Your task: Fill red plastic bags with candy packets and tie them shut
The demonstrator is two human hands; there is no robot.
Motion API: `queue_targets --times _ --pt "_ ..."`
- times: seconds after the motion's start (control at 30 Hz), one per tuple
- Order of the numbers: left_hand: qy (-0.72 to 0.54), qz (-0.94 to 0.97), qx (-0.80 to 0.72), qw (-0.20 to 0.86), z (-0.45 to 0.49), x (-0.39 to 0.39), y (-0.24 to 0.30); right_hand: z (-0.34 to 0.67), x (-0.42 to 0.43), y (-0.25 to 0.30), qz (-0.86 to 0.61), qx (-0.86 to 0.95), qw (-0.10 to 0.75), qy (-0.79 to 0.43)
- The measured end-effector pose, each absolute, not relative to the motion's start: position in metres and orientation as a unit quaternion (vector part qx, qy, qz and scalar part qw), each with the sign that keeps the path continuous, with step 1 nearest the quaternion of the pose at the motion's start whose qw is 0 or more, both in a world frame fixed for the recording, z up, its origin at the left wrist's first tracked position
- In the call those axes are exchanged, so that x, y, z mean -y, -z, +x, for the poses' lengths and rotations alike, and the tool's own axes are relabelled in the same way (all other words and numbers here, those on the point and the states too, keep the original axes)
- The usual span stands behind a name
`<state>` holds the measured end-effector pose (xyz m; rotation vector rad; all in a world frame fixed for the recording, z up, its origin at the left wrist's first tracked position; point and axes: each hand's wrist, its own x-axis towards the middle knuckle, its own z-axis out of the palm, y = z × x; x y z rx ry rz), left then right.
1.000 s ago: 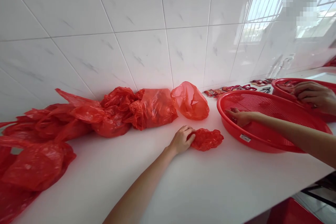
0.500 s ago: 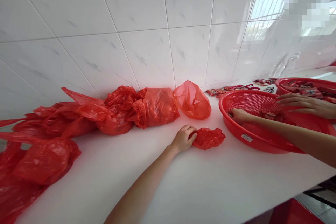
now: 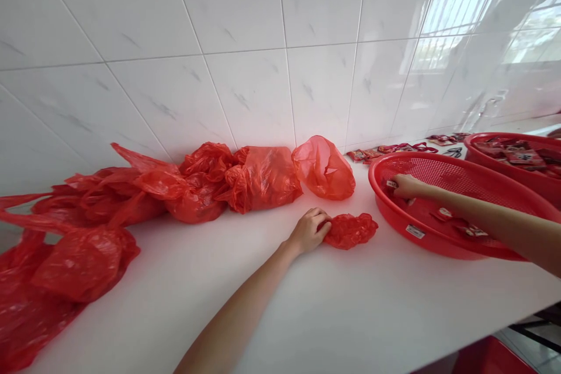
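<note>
My left hand (image 3: pixel 307 230) rests on the white counter (image 3: pixel 333 310), its fingers closed on a crumpled red plastic bag (image 3: pixel 350 230). My right hand (image 3: pixel 405 186) reaches into a large red mesh basket (image 3: pixel 421 239). Its fingers are curled at the basket's left inner wall, pinching a small red-and-white packet (image 3: pixel 390 184). A few more small packets (image 3: pixel 460 223) lie on the basket's floor beside my forearm.
Several red plastic bags (image 3: pixel 193 187) are heaped along the tiled wall, and an open one (image 3: pixel 324 168) lies nearest the basket. A second red basket (image 3: pixel 508 166) holds packets at the far right. Loose packets (image 3: pixel 385 149) lie by the wall. The counter edge runs at lower right.
Another person's hand that hovered over the baskets has gone from view. Packets now lie in the near basket. My right hand shifted slightly toward the wall; my left hand stayed on the bag.
</note>
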<state>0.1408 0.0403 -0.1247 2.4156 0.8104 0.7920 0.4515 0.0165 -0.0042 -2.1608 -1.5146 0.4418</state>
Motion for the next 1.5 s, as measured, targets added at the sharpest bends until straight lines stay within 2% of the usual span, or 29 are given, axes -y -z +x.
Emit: queue_targets --times 0.1,0.17,0.43,0.73,1.0,1.27,1.33,1.4,1.5 --pt "-0.289 0.879 -0.296 0.235 0.141 -0.04 0.125 0.43 -0.032 0.02 -0.813 0.527 0.088 -0.233" --pt "-0.29 0.879 -0.297 0.235 0.141 -0.04 0.125 0.425 -0.035 0.022 -0.817 0.522 0.037 -0.242" --pt "-0.29 0.879 -0.298 0.234 0.142 -0.041 0.126 0.422 -0.032 0.022 -0.809 0.542 0.001 -0.229" --pt "-0.289 0.879 -0.299 0.234 0.141 -0.039 0.125 0.427 -0.026 0.024 -0.771 0.609 0.034 -0.182" --pt "-0.292 0.877 -0.296 0.241 0.141 -0.041 0.124 0.418 -0.017 0.009 -0.731 0.68 0.056 0.016" --pt "-0.296 0.874 -0.294 0.248 0.142 -0.041 0.125 0.414 0.013 -0.036 -0.739 0.664 0.039 0.102" --pt "-0.298 0.873 -0.294 0.251 0.142 -0.041 0.125 0.406 0.03 -0.041 -0.73 0.67 0.073 0.114" --pt "-0.3 0.871 -0.294 0.255 0.142 -0.042 0.125 0.393 0.047 -0.034 -0.681 0.706 0.169 0.098" --pt "-0.304 0.867 -0.294 0.264 0.141 -0.042 0.124 0.37 0.066 -0.006 -0.584 0.764 0.274 -0.012"
